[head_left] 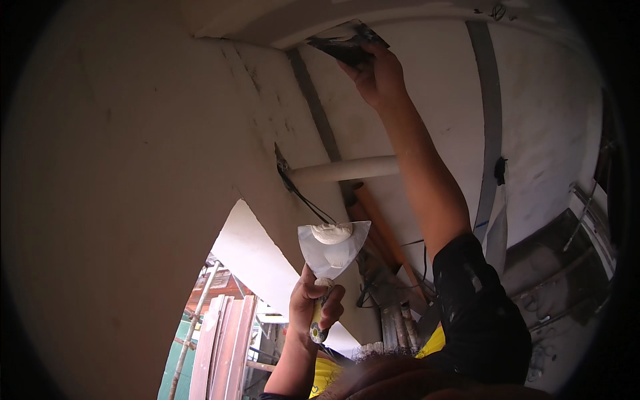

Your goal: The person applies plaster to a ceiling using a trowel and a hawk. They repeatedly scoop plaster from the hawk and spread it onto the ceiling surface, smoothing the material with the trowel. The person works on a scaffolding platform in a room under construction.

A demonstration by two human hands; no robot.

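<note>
My left hand (315, 304) is closed around the handle of a putty knife (335, 257), held upright with its wide blade at the top. A lump of white putty (332, 233) sits on that blade. Stretched high above, my right hand (381, 75) grips a dark flat scraper blade (347, 45), smeared with pale material. The blade lies close to the pale curved edge (293, 33) along the top; whether it touches cannot be made out. Part of the scraper is hidden behind my fingers.
A large plain wall (133, 167) fills the left side. A pale pipe (347, 169) crosses behind my arm, with black cables (303, 197) beside it. Orange-brown pipes (383, 230) lean below. Pinkish boards (223, 347) and a scaffold pole (193, 327) stand beyond the opening.
</note>
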